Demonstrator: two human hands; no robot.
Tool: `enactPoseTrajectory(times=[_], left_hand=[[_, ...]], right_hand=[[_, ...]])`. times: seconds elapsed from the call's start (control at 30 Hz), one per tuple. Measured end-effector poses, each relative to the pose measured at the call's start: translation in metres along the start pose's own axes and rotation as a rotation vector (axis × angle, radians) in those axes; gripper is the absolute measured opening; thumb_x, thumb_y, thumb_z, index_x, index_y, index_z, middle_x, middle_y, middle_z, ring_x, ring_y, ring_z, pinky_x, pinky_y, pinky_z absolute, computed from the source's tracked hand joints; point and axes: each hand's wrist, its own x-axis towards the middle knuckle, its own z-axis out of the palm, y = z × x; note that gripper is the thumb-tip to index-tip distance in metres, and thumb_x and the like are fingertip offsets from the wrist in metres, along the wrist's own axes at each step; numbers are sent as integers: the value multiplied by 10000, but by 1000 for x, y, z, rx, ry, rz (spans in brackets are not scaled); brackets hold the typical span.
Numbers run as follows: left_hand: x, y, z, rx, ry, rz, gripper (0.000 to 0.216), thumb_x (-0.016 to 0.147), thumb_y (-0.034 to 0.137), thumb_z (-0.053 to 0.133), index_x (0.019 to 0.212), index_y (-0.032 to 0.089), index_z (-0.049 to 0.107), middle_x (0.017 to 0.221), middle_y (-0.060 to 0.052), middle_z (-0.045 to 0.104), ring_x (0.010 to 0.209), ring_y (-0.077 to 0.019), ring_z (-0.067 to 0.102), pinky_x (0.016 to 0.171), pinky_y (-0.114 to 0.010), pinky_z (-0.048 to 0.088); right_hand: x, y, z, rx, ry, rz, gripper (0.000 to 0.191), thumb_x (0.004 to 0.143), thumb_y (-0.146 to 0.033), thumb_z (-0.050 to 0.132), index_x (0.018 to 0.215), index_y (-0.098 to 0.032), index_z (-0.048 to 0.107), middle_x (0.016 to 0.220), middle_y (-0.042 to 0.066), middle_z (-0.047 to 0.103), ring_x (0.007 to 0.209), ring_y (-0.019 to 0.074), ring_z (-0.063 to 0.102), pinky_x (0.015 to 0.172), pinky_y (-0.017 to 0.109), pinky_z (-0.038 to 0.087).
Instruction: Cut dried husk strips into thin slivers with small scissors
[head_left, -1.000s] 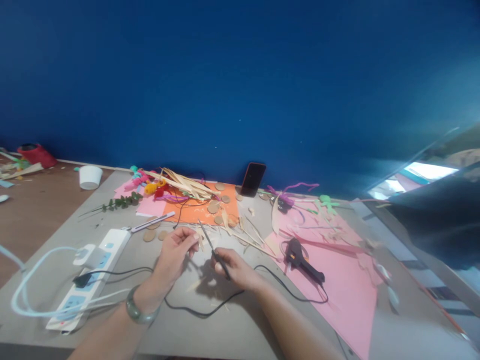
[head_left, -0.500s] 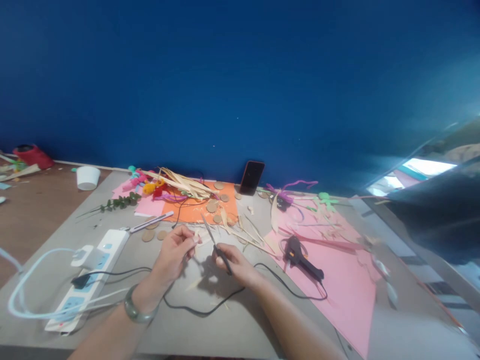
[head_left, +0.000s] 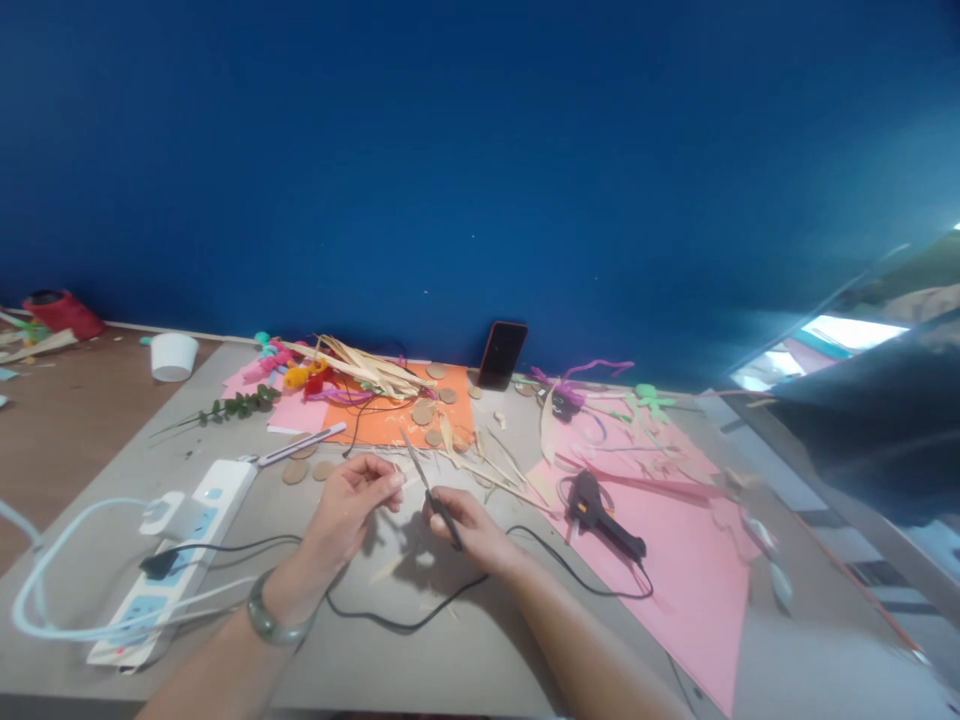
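One black-handled tool [head_left: 444,515] in right fingers [head_left: 459,502], point jutting beyond, left fingers [head_left: 381,489] pinching a faint pale scrap [head_left: 399,472]

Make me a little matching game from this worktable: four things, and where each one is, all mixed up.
1. Glue gun
2. Phone
3. Bracelet
4. Dark-handled tool

A. Around the left wrist
B. On pink paper
C. Held in the right hand
D. Standing tilted by the blue wall

Pairs: 1-B, 2-D, 3-A, 4-C
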Motion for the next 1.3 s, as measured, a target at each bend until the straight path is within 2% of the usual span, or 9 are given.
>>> enactPoseTrajectory(times=[0.13,0.3,0.5,0.77,0.97,1.3], left_hand=[[-1,1,0,10,1,3,155,689,242,723,715,130,618,665,-30,662,556,-92,589,543,-201,484],[0,0,2,45,61,25,200,650,236,753,701,134,589,544,5,621,487,-84,562,498,-191,471],[2,-1,2,17,102,25,319,600,228,782,833,144,580,568,38,611,468,-78,558,464,-180,459],[0,-1,3,63,66,19,196,671,274,727,677,138,586,469,21,592,424,-73,521,440,-171,429],[0,-4,0,66,0,0,170,708,257,695,649,142,585,445,29,578,394,-63,490,423,-167,399],[-1,-6,-2,60,3,-53,197,709,257,686,612,142,559,400,34,548,355,-57,463,384,-151,346]], right_hand=[[0,2,0,-9,-18,-7,477,676,-620,604,654,-167,458,606,-37,405,579,101,352,541,225,285],[0,4,1,-20,-46,-9,504,684,-648,589,663,-159,466,605,-34,413,573,100,350,544,226,285],[0,7,1,-12,-50,3,476,686,-613,610,664,-158,471,603,-35,407,576,102,357,541,225,288],[1,6,3,-20,-80,39,417,710,-548,608,661,-159,467,613,-31,411,592,104,359,544,225,289],[1,6,3,-10,-94,64,446,689,-577,615,653,-159,467,603,-31,428,580,100,366,530,219,286],[1,7,2,-4,-107,71,426,674,-551,640,651,-152,495,592,-28,446,571,100,389,522,214,305]])
